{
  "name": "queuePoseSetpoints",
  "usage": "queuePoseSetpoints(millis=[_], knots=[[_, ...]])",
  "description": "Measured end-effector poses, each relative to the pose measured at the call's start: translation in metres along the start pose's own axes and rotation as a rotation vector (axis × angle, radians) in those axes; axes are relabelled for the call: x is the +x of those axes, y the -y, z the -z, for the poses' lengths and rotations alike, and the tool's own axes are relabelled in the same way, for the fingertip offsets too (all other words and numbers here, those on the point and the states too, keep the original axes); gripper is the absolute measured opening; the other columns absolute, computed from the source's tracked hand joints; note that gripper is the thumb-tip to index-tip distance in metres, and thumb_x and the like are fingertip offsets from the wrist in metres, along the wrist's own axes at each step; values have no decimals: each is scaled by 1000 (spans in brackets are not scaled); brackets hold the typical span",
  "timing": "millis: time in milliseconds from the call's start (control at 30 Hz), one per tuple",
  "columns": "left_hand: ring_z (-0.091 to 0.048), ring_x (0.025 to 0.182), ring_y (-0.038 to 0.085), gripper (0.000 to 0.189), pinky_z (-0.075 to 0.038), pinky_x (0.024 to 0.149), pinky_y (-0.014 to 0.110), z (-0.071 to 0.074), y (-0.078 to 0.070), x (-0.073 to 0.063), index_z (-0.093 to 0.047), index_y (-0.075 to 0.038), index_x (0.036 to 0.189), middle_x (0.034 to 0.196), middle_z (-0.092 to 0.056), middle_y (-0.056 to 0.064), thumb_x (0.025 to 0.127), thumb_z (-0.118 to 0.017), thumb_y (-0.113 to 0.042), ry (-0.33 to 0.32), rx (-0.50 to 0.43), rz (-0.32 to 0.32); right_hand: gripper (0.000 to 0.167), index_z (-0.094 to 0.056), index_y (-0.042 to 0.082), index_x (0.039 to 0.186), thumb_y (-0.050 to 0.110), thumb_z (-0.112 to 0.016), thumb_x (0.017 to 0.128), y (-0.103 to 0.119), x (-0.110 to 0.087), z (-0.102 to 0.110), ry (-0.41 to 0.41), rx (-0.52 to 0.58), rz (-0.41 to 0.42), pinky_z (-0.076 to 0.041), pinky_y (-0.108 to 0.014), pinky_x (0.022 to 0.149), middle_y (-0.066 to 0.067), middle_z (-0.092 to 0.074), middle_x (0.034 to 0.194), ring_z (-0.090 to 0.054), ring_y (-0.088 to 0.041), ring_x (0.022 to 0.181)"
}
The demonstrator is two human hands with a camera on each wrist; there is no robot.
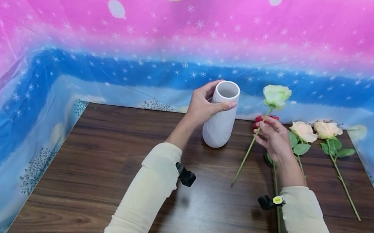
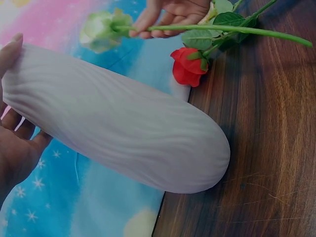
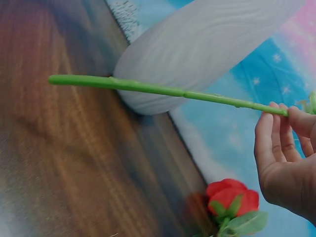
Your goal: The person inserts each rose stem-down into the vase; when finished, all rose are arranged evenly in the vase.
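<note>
A white vase (image 1: 218, 126) with a wavy ridged surface stands upright near the far edge of the table. My left hand (image 1: 202, 104) grips it around the upper part, thumb across the front below the rim. To its right, my right hand (image 1: 274, 138) pinches the stem of a pale green rose (image 1: 276, 96) between thumb and fingertips. That stem slants down to the left, its lower end apart from the vase. In the right wrist view the green stem (image 3: 148, 88) crosses in front of the vase. A red rose (image 2: 189, 66) lies behind my right hand, partly hidden in the head view.
Two peach roses, one nearer (image 1: 303, 132) and one farther right (image 1: 328, 130), lie on the dark wooden table (image 1: 100, 184) with leafy stems toward me. A pink and blue patterned cloth (image 1: 168, 39) hangs behind the table and along its sides.
</note>
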State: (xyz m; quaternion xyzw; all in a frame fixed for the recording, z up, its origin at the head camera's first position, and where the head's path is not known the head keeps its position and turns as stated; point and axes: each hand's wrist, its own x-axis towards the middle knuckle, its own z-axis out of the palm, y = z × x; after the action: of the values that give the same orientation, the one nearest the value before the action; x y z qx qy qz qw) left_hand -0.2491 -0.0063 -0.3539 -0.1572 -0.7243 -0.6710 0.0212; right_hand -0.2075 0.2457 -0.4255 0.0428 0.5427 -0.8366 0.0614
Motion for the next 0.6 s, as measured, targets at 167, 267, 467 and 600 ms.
queuePoseSetpoints(millis=[167, 267, 467, 600], knots=[[-67, 120, 23, 67, -56, 102, 41, 0, 1, -1, -60, -15, 142, 132, -67, 10, 80, -87, -17, 5, 2, 1, 14, -70, 18, 106, 8, -62, 101, 14, -1, -7, -33, 66, 73, -62, -24, 66, 6, -73, 89, -68, -8, 73], [-67, 120, 24, 68, -56, 101, 40, 0, 1, -1, -59, -13, 142, 132, -67, 10, 80, -87, -16, 8, -2, -9, 15, -70, 16, 110, 7, -64, 99, 22, -1, -11, -42, 100, 108, -62, -25, 65, 3, -75, 90, -67, -10, 73], [-68, 117, 25, 68, -57, 98, 36, 0, 3, -1, -59, -10, 142, 130, -68, 13, 80, -87, -13, 11, -19, -44, 19, -70, 13, 114, 7, -68, 96, 35, 0, -16, -35, 162, 154, -62, -25, 66, -1, -75, 92, -72, -13, 79], [-68, 117, 25, 68, -57, 98, 35, 0, 3, -1, -59, -10, 142, 130, -68, 13, 80, -87, -13, 9, -17, -44, 21, -68, 12, 116, 5, -68, 95, 42, 1, -20, -44, 200, 179, -62, -26, 65, -2, -74, 91, -71, -14, 77]])
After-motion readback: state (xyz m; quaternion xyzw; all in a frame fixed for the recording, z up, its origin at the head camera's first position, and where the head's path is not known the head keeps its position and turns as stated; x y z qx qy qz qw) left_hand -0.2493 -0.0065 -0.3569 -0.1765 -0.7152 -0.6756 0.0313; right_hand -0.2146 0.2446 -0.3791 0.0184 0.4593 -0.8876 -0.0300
